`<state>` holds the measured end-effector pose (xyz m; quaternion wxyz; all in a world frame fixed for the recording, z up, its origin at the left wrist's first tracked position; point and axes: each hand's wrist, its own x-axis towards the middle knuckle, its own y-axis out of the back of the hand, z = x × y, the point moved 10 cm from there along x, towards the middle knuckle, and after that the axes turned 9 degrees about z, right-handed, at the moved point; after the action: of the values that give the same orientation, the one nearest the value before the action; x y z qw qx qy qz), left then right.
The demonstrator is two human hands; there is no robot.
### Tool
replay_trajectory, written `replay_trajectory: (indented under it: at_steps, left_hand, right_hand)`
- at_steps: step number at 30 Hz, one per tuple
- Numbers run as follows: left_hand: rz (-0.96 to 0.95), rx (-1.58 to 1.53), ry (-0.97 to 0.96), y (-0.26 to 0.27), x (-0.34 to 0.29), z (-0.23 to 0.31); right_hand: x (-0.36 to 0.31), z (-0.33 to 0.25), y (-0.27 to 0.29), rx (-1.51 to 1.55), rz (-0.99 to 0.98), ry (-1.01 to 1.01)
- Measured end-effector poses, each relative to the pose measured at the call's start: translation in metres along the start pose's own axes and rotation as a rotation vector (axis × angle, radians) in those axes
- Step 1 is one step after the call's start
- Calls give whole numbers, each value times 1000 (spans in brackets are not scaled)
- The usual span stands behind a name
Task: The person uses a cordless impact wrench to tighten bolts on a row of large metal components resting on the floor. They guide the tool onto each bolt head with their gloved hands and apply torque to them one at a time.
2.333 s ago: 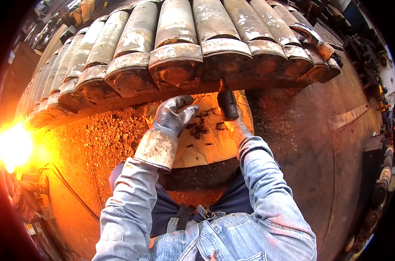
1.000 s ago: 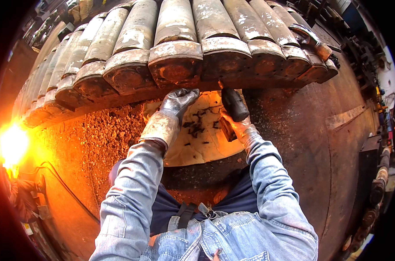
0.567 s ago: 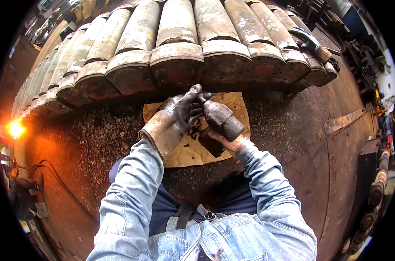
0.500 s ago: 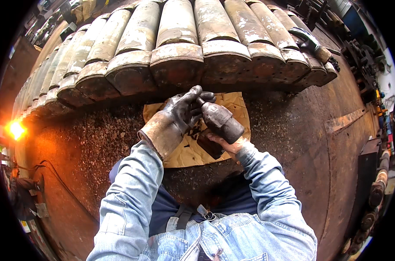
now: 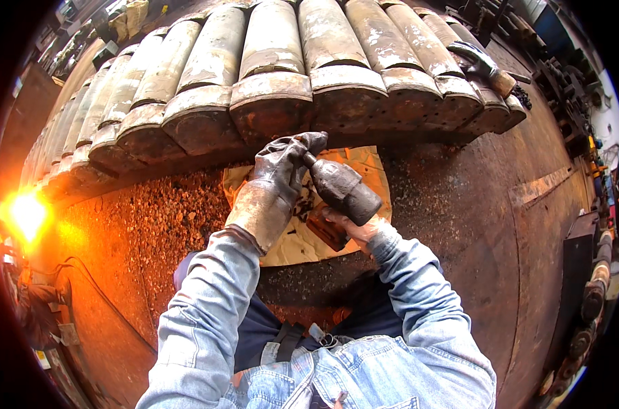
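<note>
My right hand (image 5: 364,230), bare, grips a dark, grimy pistol-shaped power tool (image 5: 340,189) that looks like a cordless driver. The tool's thick body slants, its narrow nose pointing up and left. Below its body, a squarish brown block (image 5: 326,228) sits beside my right fingers; it may be the battery. My left hand (image 5: 278,174) wears a blackened leather work glove with a tan cuff. Its gloved fingers are curled in around the narrow tip (image 5: 309,159) at the nose. Whatever lies inside those fingers is hidden.
A stained brown paper sheet (image 5: 296,252) with dark bits lies beneath my hands. Ahead stands a long row of heavy worn metal cylinders (image 5: 272,95). Another glove (image 5: 483,65) rests on the row at right. Bright flame or sparks (image 5: 28,215) glow at far left, near a person (image 5: 40,307).
My left fingers have closed in around the tool's tip, where they were stretched out before. The tool has shifted slightly left. The glow at far left is brighter.
</note>
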<state>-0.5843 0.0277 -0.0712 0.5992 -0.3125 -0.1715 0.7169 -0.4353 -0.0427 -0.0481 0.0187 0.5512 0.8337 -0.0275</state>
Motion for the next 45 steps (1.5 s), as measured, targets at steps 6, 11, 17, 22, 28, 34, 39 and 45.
replay_trajectory:
  at_steps: [6,11,17,22,28,34,39,45]
  left_hand:
    - [-233,-243,123,-39,-16,-7]
    - [128,282,-185,-4,-8,25]
    - [25,-329,224,-10,-6,-14]
    - [247,404,-81,-14,-22,30]
    - [161,156,-145,72,48,-9]
    - [232,629,-179,74,32,-16]
    - [223,905,-296,36,1,26]
    - [198,843,-324,31,-9,41]
  right_hand:
    - [-7,64,18,199,39,-363]
    - [-3,42,7,220,109,-312]
    - [5,53,13,328,24,-257]
    - [4,46,14,349,35,-265]
    - [27,57,32,226,257,-172]
    - [57,92,58,134,344,-200]
    - [72,89,52,63,332,-230]
    - [74,89,40,31,331,-264]
